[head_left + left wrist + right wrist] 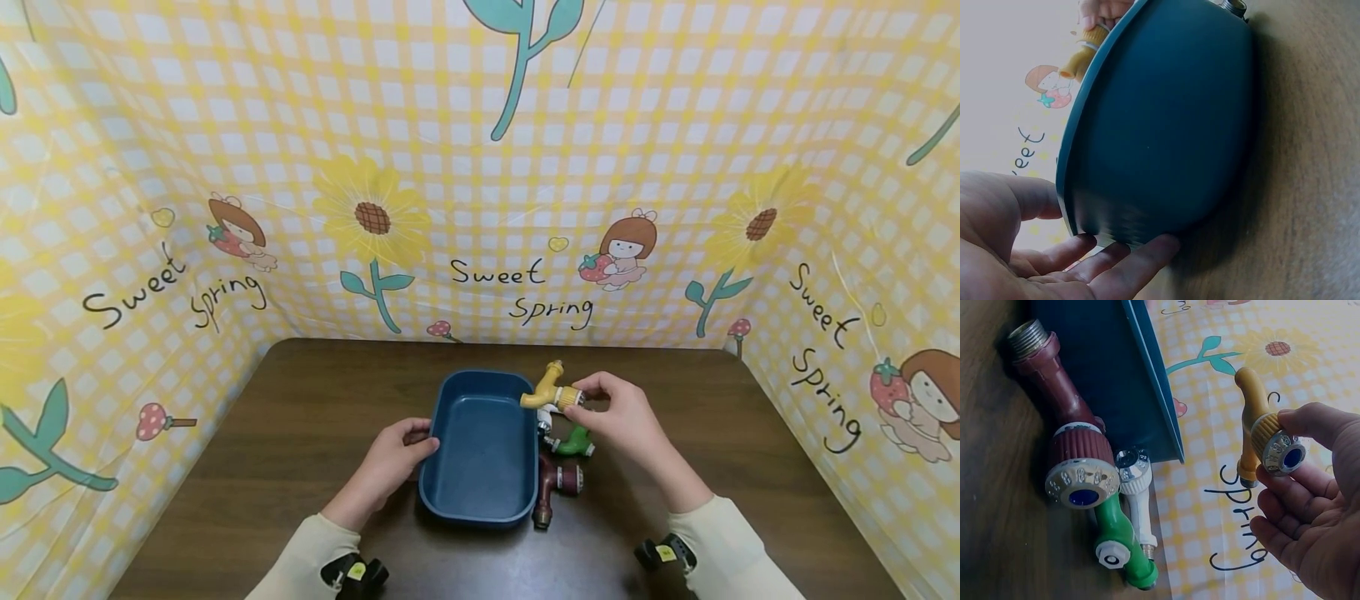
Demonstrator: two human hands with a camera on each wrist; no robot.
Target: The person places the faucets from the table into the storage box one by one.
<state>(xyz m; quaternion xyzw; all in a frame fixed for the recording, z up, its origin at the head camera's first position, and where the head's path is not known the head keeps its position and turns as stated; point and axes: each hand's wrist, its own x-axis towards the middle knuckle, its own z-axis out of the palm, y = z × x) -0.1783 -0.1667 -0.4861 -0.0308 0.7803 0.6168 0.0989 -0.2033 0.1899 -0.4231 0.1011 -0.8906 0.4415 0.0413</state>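
A yellow faucet (546,392) hangs above the right rim of a blue tray (480,508), pinched at its ribbed knob between the thumb and fingers of my right hand (618,412). In the right wrist view the yellow faucet (1254,419) shows its silver cap and threaded end. My left hand (386,467) grips the tray's left wall, thumb over the rim and fingers against the outside. Beside the tray's right wall lie a maroon faucet (547,492), a green faucet (576,443) and a white faucet (1138,506), the last partly hidden in the head view.
A brown wooden table (300,433) bears everything. Yellow checked cloth (487,192) with printed flowers and lettering surrounds the table's back and both sides. A black wrist strap (352,573) sits on each sleeve.
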